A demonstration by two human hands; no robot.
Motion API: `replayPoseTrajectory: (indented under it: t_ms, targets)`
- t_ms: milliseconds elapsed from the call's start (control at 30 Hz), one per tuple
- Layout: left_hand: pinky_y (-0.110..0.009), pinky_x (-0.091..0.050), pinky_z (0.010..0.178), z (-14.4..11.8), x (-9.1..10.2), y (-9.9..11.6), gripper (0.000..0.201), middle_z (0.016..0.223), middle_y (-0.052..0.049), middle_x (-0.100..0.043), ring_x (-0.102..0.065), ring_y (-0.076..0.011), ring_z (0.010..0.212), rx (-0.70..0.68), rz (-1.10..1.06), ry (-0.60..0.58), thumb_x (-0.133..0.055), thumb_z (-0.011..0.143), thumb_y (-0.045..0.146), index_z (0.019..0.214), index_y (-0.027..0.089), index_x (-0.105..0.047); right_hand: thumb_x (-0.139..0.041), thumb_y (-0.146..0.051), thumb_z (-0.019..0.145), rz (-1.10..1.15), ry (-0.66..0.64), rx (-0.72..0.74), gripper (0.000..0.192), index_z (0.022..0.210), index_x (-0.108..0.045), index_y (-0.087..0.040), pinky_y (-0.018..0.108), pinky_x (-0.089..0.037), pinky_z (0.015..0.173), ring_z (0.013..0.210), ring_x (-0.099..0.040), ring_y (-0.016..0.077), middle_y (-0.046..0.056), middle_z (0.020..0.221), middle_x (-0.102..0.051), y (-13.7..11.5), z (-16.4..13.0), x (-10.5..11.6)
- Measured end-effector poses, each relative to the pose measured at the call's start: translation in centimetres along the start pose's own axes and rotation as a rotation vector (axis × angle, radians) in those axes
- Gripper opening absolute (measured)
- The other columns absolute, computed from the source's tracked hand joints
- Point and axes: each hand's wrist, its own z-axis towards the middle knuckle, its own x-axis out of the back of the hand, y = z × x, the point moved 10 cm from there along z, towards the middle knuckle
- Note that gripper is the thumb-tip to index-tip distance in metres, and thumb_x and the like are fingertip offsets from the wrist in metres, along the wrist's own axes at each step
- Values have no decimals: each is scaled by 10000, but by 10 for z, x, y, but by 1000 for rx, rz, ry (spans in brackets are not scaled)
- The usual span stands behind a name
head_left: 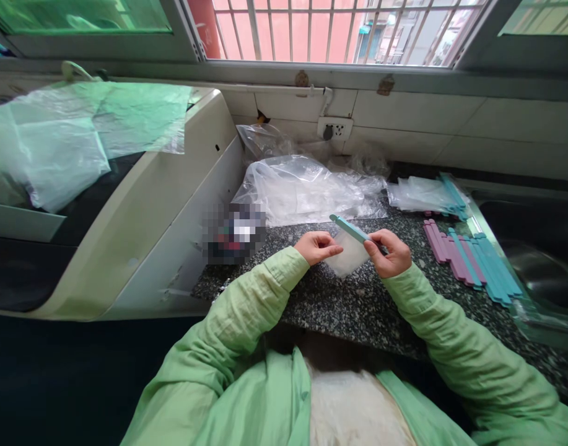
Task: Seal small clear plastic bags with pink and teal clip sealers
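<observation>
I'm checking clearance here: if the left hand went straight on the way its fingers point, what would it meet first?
Most likely the small translucent bag, just ahead of the left hand. Depth is unclear, so they may already touch. Beyond it is the right hand.

Head-worn view, forward and down, hands (318, 247) (391, 253) near

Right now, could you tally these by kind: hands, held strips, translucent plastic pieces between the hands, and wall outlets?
Hands: 2, left hand and right hand
Held teal strip: 1
Translucent plastic piece: 1
Wall outlet: 1
Total: 5
</observation>
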Motion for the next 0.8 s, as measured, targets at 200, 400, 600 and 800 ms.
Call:
replayPoseTrajectory:
  t_ms: [200, 400, 600, 800]
  targets:
    - [-207, -270, 453, 0, -2, -2, 496, 469, 40, -373, -332, -46, 459, -14, 17, -7, -583, 587, 590, 460, 119, -497, -521, -301, 764, -7, 79, 18, 132, 698, -563, -195, 265, -376, 527, 558, -460, 119, 5, 611, -512, 12, -1, 8]
    - [-203, -269, 449, 1, -4, -2, 503, 457, 43, -366, -323, -45, 451, -1, 23, -13, -573, 586, 603, 452, 125, -492, -524, -335, 760, -41, 112, -4, 157, 700, -573, -198, 273, -387, 524, 573, -483, 130, 18, 629, -537, 14, 0, 13]
    - [-201, -281, 452, 0, -6, 2, 517, 452, 34, -387, -338, -48, 443, -20, 53, -31, -547, 603, 620, 443, 130, -498, -533, -306, 758, -44, 148, 5, 125, 709, -576, -198, 281, -404, 543, 595, -501, 137, 25, 648, -548, 8, 0, 18]
    - [-205, -265, 453, -1, -7, 4, 477, 462, 27, -398, -360, -53, 448, -72, 191, -57, -537, 662, 557, 442, 135, -507, -534, -313, 751, -45, 107, 40, 130, 709, -587, -202, 283, -420, 537, 585, -505, 139, 25, 635, -554, 8, 1, 14]
